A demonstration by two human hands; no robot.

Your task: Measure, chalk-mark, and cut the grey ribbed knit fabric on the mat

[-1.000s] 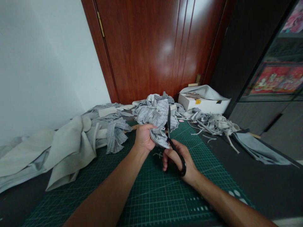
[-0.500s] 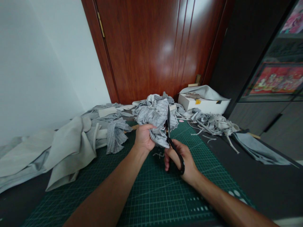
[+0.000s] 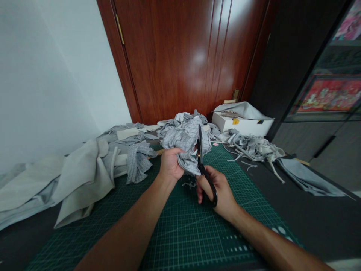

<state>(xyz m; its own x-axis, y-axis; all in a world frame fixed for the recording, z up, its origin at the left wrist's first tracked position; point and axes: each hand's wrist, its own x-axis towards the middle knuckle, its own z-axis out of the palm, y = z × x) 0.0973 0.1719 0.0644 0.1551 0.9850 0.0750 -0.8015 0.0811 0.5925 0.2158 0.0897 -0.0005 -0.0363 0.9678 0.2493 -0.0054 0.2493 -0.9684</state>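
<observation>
Far left, beige fabric pieces (image 3: 81, 177) lie draped over the table edge, limp and folded on themselves. Next to them a small grey striped scrap (image 3: 138, 160) sits on the green cutting mat (image 3: 180, 233).

The left hand (image 3: 170, 165) is clenched on a bunched grey striped cloth (image 3: 186, 145), held up just above the mat, in front of the cloth heap by the door. Fabric looks light, soft, thin knit; it crumples and flops, so it likely needs bunching or tensioning close to the cut line, as the hand grips it at the lower edge.

The right hand (image 3: 218, 190) has fingers through the black handles of the scissors (image 3: 203, 165), grasping them; blades point up and into the cloth's right edge. Blades look nearly closed, hard to be sure. Scissors stiff, steel, probably fairly heavy; best held by the loops.

Right of that, a tangle of grey cut strips (image 3: 254, 146) and a white box (image 3: 242, 122) with a small yellow tag.

Writing: none readable; mat shows only grid lines and white dots.
</observation>
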